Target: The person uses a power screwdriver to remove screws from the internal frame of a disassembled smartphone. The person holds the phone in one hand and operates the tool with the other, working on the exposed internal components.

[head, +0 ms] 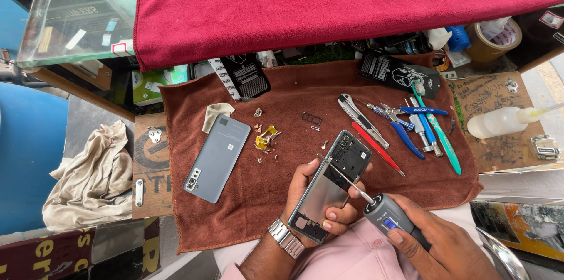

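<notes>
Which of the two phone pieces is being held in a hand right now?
The opened phone body, held in the left hand, its bare metal inside showing. The grey back cover lies untouched on the brown cloth, further left.

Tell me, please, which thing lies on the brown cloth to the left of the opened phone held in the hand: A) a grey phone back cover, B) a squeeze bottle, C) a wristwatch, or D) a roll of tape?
A: the grey phone back cover lies flat on the brown cloth, left of the opened phone that the left hand holds.
</notes>
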